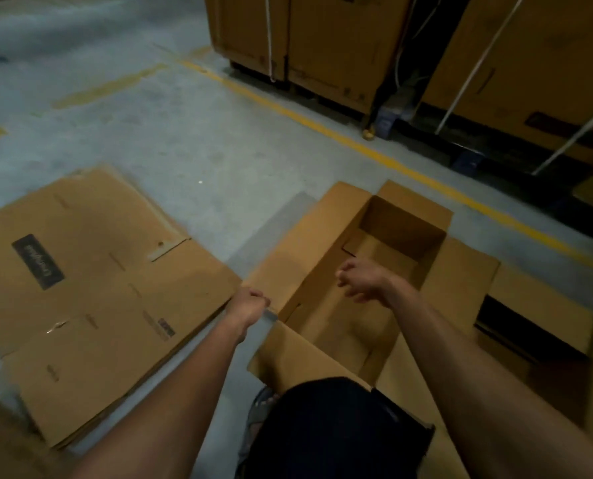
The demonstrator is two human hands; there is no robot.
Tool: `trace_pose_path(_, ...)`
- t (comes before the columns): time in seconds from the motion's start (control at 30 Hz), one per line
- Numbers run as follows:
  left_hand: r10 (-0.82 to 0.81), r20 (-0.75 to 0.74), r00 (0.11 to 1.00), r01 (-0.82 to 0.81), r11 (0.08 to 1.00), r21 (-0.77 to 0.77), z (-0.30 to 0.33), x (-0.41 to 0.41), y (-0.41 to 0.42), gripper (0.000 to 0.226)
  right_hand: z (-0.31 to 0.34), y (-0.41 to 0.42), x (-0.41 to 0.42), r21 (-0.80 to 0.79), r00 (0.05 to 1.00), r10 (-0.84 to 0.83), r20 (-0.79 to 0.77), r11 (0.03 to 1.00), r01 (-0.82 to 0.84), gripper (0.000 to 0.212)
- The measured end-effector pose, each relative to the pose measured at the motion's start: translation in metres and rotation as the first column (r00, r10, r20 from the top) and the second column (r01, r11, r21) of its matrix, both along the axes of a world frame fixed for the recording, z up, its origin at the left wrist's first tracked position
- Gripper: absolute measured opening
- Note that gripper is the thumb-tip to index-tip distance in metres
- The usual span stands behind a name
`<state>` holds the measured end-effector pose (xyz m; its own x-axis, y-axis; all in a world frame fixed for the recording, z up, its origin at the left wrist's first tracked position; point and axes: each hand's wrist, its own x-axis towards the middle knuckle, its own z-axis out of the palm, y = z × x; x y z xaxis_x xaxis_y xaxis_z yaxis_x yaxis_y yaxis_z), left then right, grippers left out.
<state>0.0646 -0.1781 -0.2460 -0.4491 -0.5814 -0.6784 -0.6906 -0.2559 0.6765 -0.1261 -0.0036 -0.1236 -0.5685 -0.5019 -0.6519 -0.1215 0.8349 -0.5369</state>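
Cardboard: a brown box (384, 236) stands open on the grey floor (184, 150), right in front of the person, with its top flaps spread out.
Inside the box: nothing that I can see, just the bottom flaps folded in.
Left hand (250, 303): its fingers are curled tight and pinch the near corner of the long left flap (298, 243).
Right hand (360, 280): it hangs over the open box with fingers loosely bent, holding nothing and not touching the box.
Beside the box: a pile of flat cardboard (91, 288) lies on the floor to the left, near the box but apart from it.
Far back: big boxes (322, 36) stand behind a yellow line (322, 129).
Job now: I think it is getting the box open and square.
What could go wrong: only one hand holds the box. A hard pull on that corner could tear the flap, or drag the light box sideways.
Also: the bottom flaps look loose. A hard push down from the right hand could pop them open.
Not sure: the picture is blurry, so I cannot tell if tape is on that corner.
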Motion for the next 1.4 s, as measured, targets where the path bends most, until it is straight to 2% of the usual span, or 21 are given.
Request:
trace_pose_path(0.07, -0.092, 0.077, 0.993, 0.098, 0.992, -0.078, -0.009, -0.01, 0.009, 0.035, -0.03, 0.038, 0.001, 0.072, 0.996, 0.019, -0.089, 0.997, -0.012, 0.042)
trace_pose_path(0.17, -0.125, 0.166, 0.978, 0.152, 0.975, -0.16, -0.027, -0.014, 0.018, 0.04, -0.072, 0.069, 0.031, 0.111, 0.996, 0.077, -0.052, 0.991, -0.071, 0.066)
trace_pose_path(0.23, -0.054, 0.173, 0.983, 0.077, 0.989, -0.125, -0.044, -0.011, 0.021, 0.043, -0.097, 0.071, 0.059, 0.115, 0.994, 0.109, -0.013, 0.988, -0.107, 0.078)
trace_pose_path(0.3, 0.124, 0.074, 0.99, -0.129, 0.989, 0.075, -0.067, -0.008, 0.022, 0.052, -0.12, 0.065, 0.082, 0.151, 0.982, 0.185, -0.03, 0.972, -0.178, 0.083)
trace_pose_path(0.37, 0.303, -0.007, 0.953, -0.284, 0.9, 0.331, -0.085, -0.003, 0.027, 0.064, -0.138, 0.055, 0.101, 0.205, 0.95, 0.306, -0.057, 0.935, -0.289, 0.074)
trace_pose_path(0.4, 0.333, -0.025, 0.943, -0.297, 0.87, 0.395, -0.092, 0.001, 0.028, 0.066, -0.146, 0.051, 0.108, 0.224, 0.934, 0.348, -0.078, 0.919, -0.323, 0.064)
trace_pose_path(0.47, 0.331, -0.04, 0.943, -0.281, 0.854, 0.439, -0.103, 0.01, 0.028, 0.067, -0.162, 0.047, 0.115, 0.227, 0.907, 0.382, -0.176, 0.913, -0.34, 0.04)
trace_pose_path(0.53, 0.321, 0.002, 0.947, -0.288, 0.847, 0.447, -0.12, 0.022, 0.026, 0.053, -0.174, 0.05, 0.111, 0.194, 0.884, 0.382, -0.268, 0.921, -0.339, 0.022)
trace_pose_path(0.6, 0.317, 0.079, 0.945, -0.318, 0.836, 0.448, -0.141, 0.035, 0.028, 0.035, -0.179, 0.055, 0.103, 0.129, 0.877, 0.36, -0.318, 0.933, -0.336, 0.016)
trace_pose_path(0.67, 0.305, 0.115, 0.945, -0.324, 0.833, 0.448, -0.16, 0.043, 0.044, 0.027, -0.18, 0.06, 0.098, 0.053, 0.872, 0.322, -0.369, 0.944, -0.326, 0.011)
trace_pose_path(0.73, 0.327, 0.115, 0.938, -0.339, 0.795, 0.503, -0.176, 0.041, 0.069, 0.038, -0.181, 0.062, 0.096, 0.0, 0.867, 0.293, -0.404, 0.947, -0.32, 0.011)
trace_pose_path(0.87, 0.443, -0.022, 0.896, -0.288, 0.62, 0.73, -0.202, 0.005, 0.113, 0.073, -0.175, 0.061, 0.093, -0.047, 0.863, 0.249, -0.44, 0.953, -0.3, 0.008)
trace_pose_path(0.97, 0.543, -0.103, 0.833, -0.266, 0.558, 0.786, -0.205, -0.025, 0.136, 0.076, -0.171, 0.06, 0.087, -0.071, 0.868, 0.221, -0.445, 0.957, -0.28, 0.004)
trace_pose_path(1.17, 0.587, -0.111, 0.802, -0.342, 0.603, 0.721, -0.218, -0.044, 0.131, 0.097, -0.165, 0.057, 0.084, -0.095, 0.857, 0.195, -0.478, 0.958, -0.27, 0.004)
trace_pose_path(1.33, 0.669, -0.152, 0.728, -0.369, 0.569, 0.735, -0.188, -0.059, 0.118, 0.09, -0.139, 0.046, 0.076, -0.15, 0.801, 0.164, -0.576, 0.942, -0.3, 0.006)
trace_pose_path(1.4, 0.702, -0.166, 0.693, -0.401, 0.567, 0.72, -0.159, -0.067, 0.111, 0.091, -0.122, 0.042, 0.071, -0.178, 0.779, 0.142, -0.61, 0.934, -0.31, 0.007)
